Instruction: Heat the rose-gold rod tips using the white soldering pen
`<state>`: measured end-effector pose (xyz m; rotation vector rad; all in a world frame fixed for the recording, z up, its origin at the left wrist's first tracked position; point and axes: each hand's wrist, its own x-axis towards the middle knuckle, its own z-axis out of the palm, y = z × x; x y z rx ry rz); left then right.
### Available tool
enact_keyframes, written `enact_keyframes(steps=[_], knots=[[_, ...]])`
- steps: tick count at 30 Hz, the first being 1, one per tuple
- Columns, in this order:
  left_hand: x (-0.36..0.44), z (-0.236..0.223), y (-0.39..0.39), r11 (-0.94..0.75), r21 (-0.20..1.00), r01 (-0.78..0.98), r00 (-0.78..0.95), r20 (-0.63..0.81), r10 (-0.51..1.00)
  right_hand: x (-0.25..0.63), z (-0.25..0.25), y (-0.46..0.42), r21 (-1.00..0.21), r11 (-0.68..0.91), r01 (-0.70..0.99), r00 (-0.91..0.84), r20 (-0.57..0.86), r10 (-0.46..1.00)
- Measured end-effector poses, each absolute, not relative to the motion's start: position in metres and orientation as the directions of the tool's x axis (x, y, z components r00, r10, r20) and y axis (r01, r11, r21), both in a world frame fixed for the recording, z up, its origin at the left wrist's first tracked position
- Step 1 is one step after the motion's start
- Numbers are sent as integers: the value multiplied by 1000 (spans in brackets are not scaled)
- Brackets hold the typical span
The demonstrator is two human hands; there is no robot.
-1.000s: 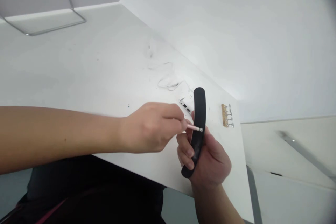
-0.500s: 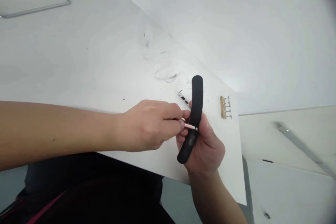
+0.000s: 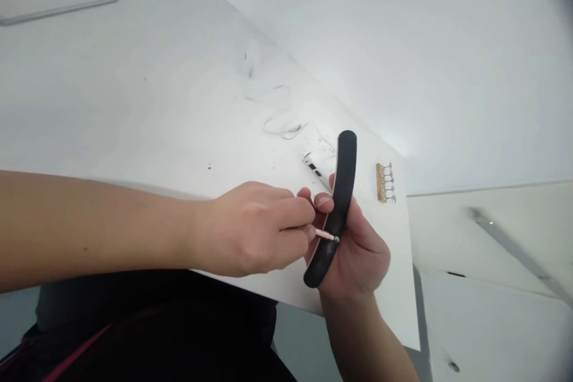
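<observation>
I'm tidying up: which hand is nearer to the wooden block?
Right. The right hand is below and slightly left of the wooden block in the picture; the left hand is farther to the left.

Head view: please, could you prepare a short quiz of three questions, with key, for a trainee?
1. Which hand holds the curved black nail file?
2. True or false: the slim pink stick is in the left hand.
3. What bears the row of metal pieces? A: wooden block; B: white cord; C: the person's lap.

Key: 1. right hand; 2. true; 3. A.
</observation>
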<state>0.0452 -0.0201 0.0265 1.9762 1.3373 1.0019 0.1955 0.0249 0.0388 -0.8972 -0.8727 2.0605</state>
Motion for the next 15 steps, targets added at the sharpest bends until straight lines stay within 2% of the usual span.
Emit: enact_keyframes(steps=[4, 6, 11, 15], knots=[[45, 23, -23, -494, 699, 517, 299, 393, 870, 194, 38, 24, -760, -521, -387, -521, -287, 804], [45, 24, -22, -482, 698, 529, 299, 379, 876, 195, 37, 24, -759, -521, -392, -527, -279, 803], [45, 27, -19, -331, 779, 533, 186, 274, 944, 199, 36, 25, -795, -497, -347, -528, -272, 804], [43, 25, -21, -429, 739, 519, 279, 327, 903, 198, 38, 26, -820, -459, -342, -512, -247, 822]])
